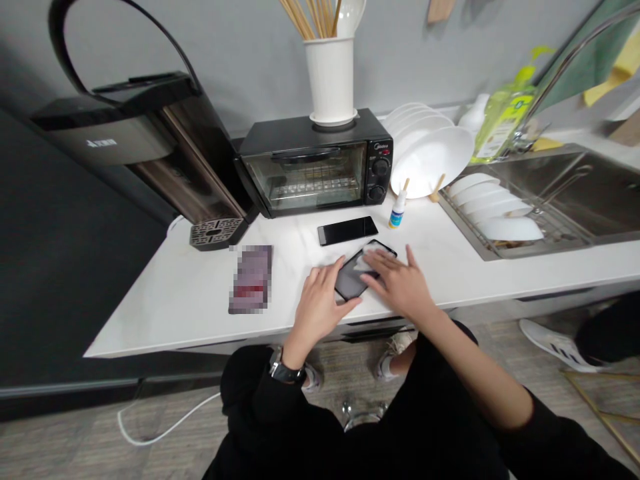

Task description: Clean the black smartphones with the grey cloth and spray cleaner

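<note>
A dark-screened smartphone (351, 279) lies slantwise on the white counter. My left hand (320, 300) steadies it at its lower left end, thumb along the near edge and fingers at the far side. On its upper right part is a crumpled white tissue (369, 259), pressed down under the fingers of my right hand (400, 283); the thumb and little finger stand away from it. Just behind lies a second black phone (348, 231), screen up. A small white spray bottle (397, 210) with a blue and yellow label stands to its right.
A blurred-out purplish flat item (251, 280) lies to the left. Behind are a water dispenser (165, 147), a toaster oven (315, 170) bearing a white utensil holder (330, 80), and racked plates (433, 160). Bowls (510, 227) sit by the sink (595, 193). Another person's shoe (557, 343) is at right.
</note>
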The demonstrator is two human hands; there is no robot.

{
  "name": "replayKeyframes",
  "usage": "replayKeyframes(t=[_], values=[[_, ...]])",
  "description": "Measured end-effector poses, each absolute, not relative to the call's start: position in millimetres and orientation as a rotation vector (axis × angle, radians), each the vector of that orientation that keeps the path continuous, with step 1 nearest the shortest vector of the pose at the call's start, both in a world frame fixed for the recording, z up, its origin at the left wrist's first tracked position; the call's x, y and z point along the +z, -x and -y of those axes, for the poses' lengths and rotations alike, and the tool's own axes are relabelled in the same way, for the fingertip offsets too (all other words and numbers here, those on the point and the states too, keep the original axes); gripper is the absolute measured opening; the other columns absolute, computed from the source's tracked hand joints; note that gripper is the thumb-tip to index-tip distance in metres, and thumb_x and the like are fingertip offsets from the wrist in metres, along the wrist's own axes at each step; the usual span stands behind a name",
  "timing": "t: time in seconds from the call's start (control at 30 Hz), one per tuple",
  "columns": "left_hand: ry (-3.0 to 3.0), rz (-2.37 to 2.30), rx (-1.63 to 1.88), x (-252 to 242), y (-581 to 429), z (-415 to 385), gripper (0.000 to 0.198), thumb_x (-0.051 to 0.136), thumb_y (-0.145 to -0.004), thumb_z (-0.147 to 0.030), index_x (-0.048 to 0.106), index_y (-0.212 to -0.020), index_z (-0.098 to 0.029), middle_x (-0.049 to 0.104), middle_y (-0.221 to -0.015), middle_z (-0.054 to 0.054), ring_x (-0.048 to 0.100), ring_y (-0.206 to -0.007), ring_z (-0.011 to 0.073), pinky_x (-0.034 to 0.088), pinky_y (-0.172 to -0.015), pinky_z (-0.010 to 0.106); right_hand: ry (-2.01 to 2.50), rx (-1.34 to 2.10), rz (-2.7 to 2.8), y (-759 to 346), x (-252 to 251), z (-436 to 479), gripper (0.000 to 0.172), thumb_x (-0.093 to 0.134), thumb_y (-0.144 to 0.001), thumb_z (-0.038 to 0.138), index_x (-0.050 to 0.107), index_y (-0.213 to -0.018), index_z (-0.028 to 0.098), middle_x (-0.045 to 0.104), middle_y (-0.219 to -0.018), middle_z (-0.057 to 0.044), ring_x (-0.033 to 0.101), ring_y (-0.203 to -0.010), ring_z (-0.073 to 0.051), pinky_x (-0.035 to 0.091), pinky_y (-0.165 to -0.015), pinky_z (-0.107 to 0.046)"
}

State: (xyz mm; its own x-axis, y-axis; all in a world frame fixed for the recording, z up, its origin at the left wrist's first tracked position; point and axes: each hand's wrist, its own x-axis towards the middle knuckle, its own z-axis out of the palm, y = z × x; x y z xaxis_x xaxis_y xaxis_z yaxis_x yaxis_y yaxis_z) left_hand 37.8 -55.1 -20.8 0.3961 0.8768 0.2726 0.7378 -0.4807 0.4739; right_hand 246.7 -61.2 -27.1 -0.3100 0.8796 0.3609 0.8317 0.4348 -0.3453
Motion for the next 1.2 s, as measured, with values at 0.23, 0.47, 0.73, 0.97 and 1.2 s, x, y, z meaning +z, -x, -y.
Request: replayKeyframes(t=[0.23, 0.47, 0.73, 0.97, 1.2], values=[[-2.384, -1.402, 0.689, -21, -38, 55, 0.088, 0.078, -0.09, -0.033, 0.029, -0.164, -0.026, 0.062, -0.139, 0.011, 0.054, -0.119, 0.0323, 0.047, -0.107, 0.049, 1.232, 0.241, 2.341, -237, -28, 66, 0.054, 0.051, -0.106, 0.058, 0.063, -0.144, 0.023, 0.062, -0.151, -0.011, 0.056, -0.143, -0.031, 0.014, -0.129, -0.066], [-2.375, -1.426, 0.692, -21, -39, 55, 0.09, 0.079, -0.09, -0.038, 0.028, -0.164, -0.027, 0.062, -0.139, 0.011, 0.053, -0.122, 0.0326, 0.046, -0.108, 0.049, 1.325, 0.179, 2.29, -239, -26, 65, 0.056, 0.05, -0.106, 0.058, 0.063, -0.144, 0.019, 0.06, -0.152, -0.015, 0.055, -0.144, -0.034, 0.013, -0.128, -0.069], [-2.378, -1.435, 0.702, -22, -39, 55, 0.092, 0.08, -0.089, -0.04, 0.028, -0.163, -0.026, 0.061, -0.141, 0.011, 0.053, -0.123, 0.0325, 0.045, -0.109, 0.049, 1.396, 0.12, 2.253, -245, -23, 66, 0.057, 0.049, -0.106, 0.059, 0.063, -0.144, 0.018, 0.06, -0.152, -0.016, 0.055, -0.144, -0.034, 0.017, -0.127, -0.069], [-2.386, -1.462, 0.706, -22, -39, 56, 0.094, 0.081, -0.087, -0.046, 0.029, -0.163, -0.026, 0.062, -0.142, 0.011, 0.053, -0.124, 0.0332, 0.046, -0.108, 0.049, 1.496, 0.051, 2.148, -248, -28, 65, 0.052, 0.046, -0.109, 0.053, 0.063, -0.144, 0.017, 0.061, -0.15, -0.016, 0.056, -0.142, -0.036, 0.012, -0.125, -0.074], [-2.384, -1.45, 0.718, -21, -39, 54, 0.093, 0.082, -0.087, -0.045, 0.03, -0.163, -0.028, 0.061, -0.142, 0.01, 0.053, -0.125, 0.0332, 0.045, -0.11, 0.05, 1.489, 0.082, 2.19, -244, -26, 63, 0.049, 0.049, -0.108, 0.053, 0.064, -0.144, 0.022, 0.063, -0.149, -0.012, 0.055, -0.144, -0.035, 0.016, -0.125, -0.073]])
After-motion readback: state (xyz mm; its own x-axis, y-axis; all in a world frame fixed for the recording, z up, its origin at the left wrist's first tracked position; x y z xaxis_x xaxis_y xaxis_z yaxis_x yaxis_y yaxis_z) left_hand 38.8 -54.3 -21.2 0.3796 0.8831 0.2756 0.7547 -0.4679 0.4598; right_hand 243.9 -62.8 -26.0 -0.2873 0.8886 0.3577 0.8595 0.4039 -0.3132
